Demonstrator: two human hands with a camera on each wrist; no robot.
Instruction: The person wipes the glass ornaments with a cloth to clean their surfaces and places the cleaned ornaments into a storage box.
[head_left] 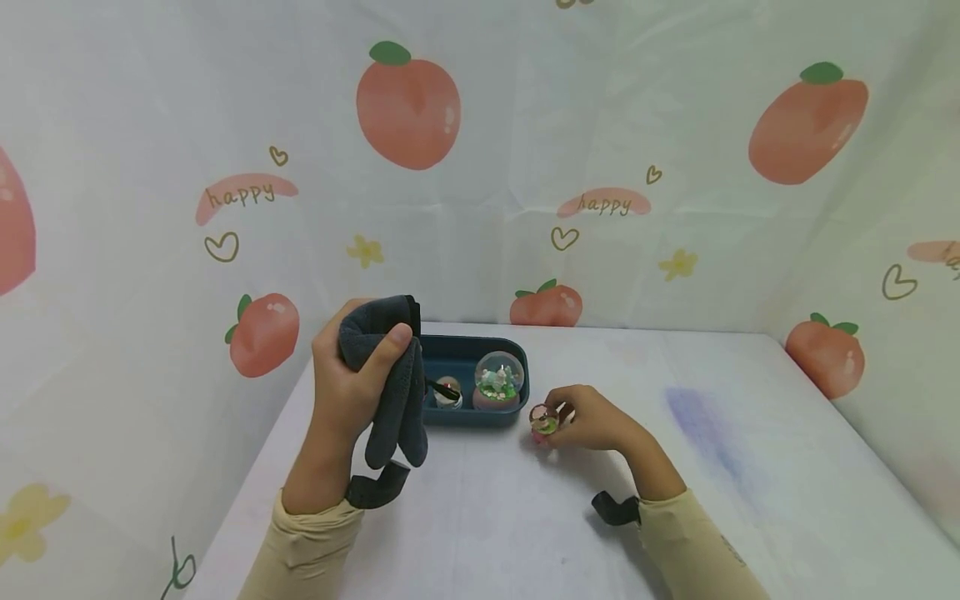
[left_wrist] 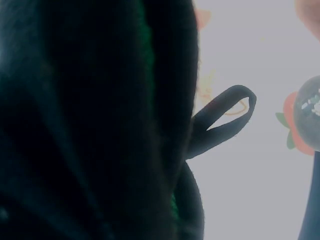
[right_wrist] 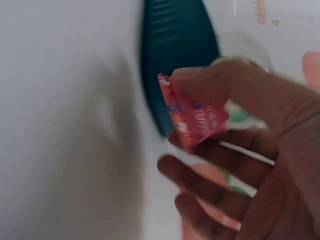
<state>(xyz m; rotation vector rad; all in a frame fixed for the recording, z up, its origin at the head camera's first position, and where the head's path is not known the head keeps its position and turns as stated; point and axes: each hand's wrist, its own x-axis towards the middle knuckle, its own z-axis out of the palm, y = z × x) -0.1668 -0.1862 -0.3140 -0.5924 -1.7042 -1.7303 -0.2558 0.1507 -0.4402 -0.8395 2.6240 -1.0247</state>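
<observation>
My left hand (head_left: 341, 392) grips a folded dark grey towel (head_left: 397, 400), thumb pressed over its front. In the left wrist view the towel fills the left half, and its hanging loop (left_wrist: 222, 125) sticks out to the right. My right hand (head_left: 596, 421) pinches a small snow globe (head_left: 544, 419) between thumb and fingers, just right of the tray. Its pink printed base (right_wrist: 197, 120) shows in the right wrist view; the remaining fingers stay loosely spread. Inside the dark blue tray (head_left: 472, 422) sit a larger snow globe (head_left: 498, 382) and a small white-based globe (head_left: 448, 393).
The tray stands at the back of a white-covered table (head_left: 487, 517), partly hidden by the towel. Behind it hangs a white backdrop (head_left: 480, 242) with fruit prints. A dark strap end (head_left: 615, 508) dangles from the right wrist, and another (head_left: 378, 487) from the left.
</observation>
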